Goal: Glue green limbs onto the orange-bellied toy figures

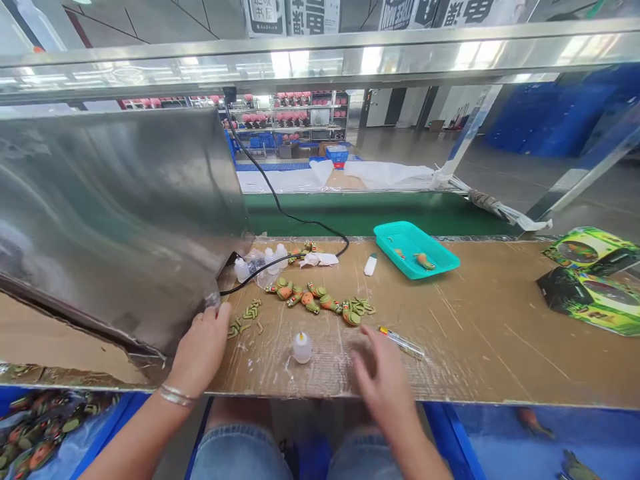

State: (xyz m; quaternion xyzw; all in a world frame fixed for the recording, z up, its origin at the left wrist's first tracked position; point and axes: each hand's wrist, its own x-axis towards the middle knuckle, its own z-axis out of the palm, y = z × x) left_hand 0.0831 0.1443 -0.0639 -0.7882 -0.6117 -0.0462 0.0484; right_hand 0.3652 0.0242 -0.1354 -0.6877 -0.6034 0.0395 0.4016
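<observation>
My left hand (203, 348) rests at the left of the table beside the metal panel, its fingers bent together and fingertips hidden. Whatever they hold, if anything, is out of sight. Small curved green pieces (245, 321) lie right by it. My right hand (386, 377) hovers over the front of the board with thumb and fingers apart, nothing between them. Near its fingertips lie a clear pen-like tool (403, 343) and a green-and-orange figurine (351, 313), part of a row of several. A small white squeeze bottle (302, 348) with a yellow tip stands between my hands.
A turquoise tray (440, 264) holds a figurine. A black cable (280, 207) crosses past white bottles (270, 259). A metal panel (150, 220) rises at left; printed boxes (595, 293) sit at right. Blue bins (117, 427) with figurines flank my knees. A green belt (320, 210) runs behind.
</observation>
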